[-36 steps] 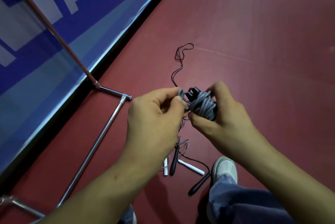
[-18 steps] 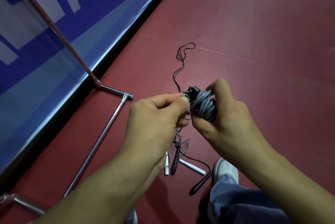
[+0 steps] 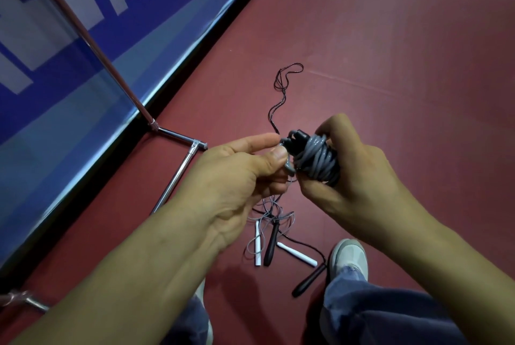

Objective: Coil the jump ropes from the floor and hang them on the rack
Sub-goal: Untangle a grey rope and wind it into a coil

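The grey rope bundle (image 3: pixel 315 159) is up in the air between both hands, above the red floor (image 3: pixel 390 65). It lies slanted, with its dark handle tips poking up and to the left. The right hand (image 3: pixel 354 174) curls tight round it, and its low end hides in the palm. The left hand (image 3: pixel 231 177) pinches a loose grey loop (image 3: pixel 289 167) with thumb and finger, just beside the bundle. More ropes (image 3: pixel 271 243) lie tangled below, maybe two.

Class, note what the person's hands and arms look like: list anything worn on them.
The left hand and right hand are bare: no gloves, rings or watch show. Both forearms are uncovered, with no sleeves in view. Below are blue jeans and a pale shoe.
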